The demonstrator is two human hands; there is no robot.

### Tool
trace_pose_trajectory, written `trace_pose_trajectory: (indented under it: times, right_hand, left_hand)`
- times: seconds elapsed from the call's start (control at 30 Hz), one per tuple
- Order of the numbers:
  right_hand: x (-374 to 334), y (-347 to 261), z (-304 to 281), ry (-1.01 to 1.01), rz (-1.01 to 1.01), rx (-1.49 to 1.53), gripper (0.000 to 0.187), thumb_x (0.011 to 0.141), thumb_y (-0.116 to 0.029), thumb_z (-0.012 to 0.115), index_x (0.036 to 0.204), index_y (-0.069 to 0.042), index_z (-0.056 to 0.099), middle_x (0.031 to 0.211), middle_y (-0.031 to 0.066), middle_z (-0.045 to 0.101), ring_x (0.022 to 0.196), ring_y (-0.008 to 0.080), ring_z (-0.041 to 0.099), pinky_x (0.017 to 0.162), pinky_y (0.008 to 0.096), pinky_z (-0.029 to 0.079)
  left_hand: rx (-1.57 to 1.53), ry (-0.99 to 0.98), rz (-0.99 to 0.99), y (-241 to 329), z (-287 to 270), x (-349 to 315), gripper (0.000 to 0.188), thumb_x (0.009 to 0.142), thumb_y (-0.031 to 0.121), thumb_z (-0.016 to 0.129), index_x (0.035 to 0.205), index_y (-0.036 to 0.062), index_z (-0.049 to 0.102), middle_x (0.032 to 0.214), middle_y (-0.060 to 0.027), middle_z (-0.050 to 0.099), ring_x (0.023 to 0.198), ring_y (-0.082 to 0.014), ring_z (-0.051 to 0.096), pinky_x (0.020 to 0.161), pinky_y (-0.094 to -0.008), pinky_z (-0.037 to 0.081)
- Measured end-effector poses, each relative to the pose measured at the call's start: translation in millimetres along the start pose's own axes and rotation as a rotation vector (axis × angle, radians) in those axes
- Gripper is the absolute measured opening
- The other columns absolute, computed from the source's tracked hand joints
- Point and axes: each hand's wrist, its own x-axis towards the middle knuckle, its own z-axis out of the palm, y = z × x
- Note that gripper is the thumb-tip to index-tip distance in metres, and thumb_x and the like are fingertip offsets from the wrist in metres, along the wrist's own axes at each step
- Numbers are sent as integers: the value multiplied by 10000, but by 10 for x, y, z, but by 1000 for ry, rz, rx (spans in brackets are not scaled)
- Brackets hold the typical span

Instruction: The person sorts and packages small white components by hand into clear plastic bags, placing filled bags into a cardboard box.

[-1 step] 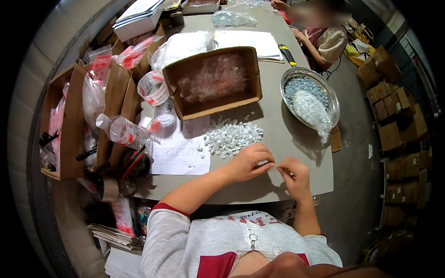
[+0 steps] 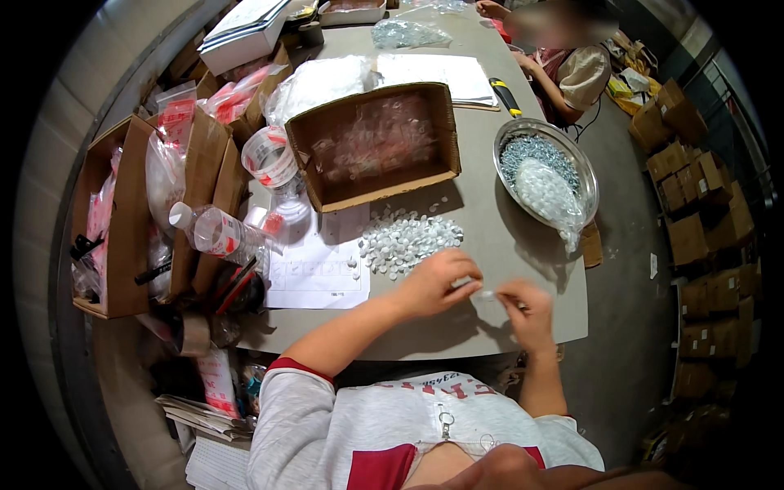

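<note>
Over the near part of the table, my left hand (image 2: 444, 282) is closed in a pinch; whatever its fingertips hold is too small to make out. Beside it my right hand (image 2: 529, 310), slightly blurred, pinches a small clear, plastic-looking piece (image 2: 487, 295) that lies in the gap between both hands. Just beyond my left hand spreads a pile of small white round discs (image 2: 408, 243). A metal bowl (image 2: 500, 175) to the right contains silvery screw-like hardware (image 2: 535, 151) and a clear bag of white pieces (image 2: 549, 192).
Behind the pile, an open cardboard box (image 2: 376, 196) holds clear plastic bags. A plastic bottle (image 2: 216, 229) and a printed sheet (image 2: 318, 282) lie left. Cardboard boxes of bags (image 2: 122, 212) line the left edge. A co-worker (image 2: 584, 77) sits at far right, near a yellow-black tool (image 2: 506, 98).
My right hand has shifted slightly right, away from my left. The gap between my fingertips is wider, and the small clear piece shows more there.
</note>
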Motion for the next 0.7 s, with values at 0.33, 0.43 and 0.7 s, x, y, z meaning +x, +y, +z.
trace_pose_trajectory:
  times: [0.33,0.43,0.7]
  right_hand:
    - [-455,1030,-1225,622,440,-496,128,788,-90,612,863,8,643,742,103,632,657,178,587,621,298,460]
    - [-470,1190,-1182,593,569,-534,188,804,-150,611,914,0,637,772,110,638,693,186,600,652,310,469]
    - [-390,974,-1014,638,369,-426,217,785,-157,626,913,18,621,809,117,614,684,197,577,634,294,462]
  left_hand:
    - [738,206,-89,-822,-844,966,171,724,21,573,893,27,592,887,-138,601,883,-335,554,777,-404,451]
    - [897,-25,-289,-946,-861,1109,153,740,35,546,888,20,580,862,-170,592,842,-347,567,714,-426,464]
    - [997,-151,-246,-913,-974,1050,152,803,161,531,772,36,612,782,-170,576,775,-331,581,653,-430,477]
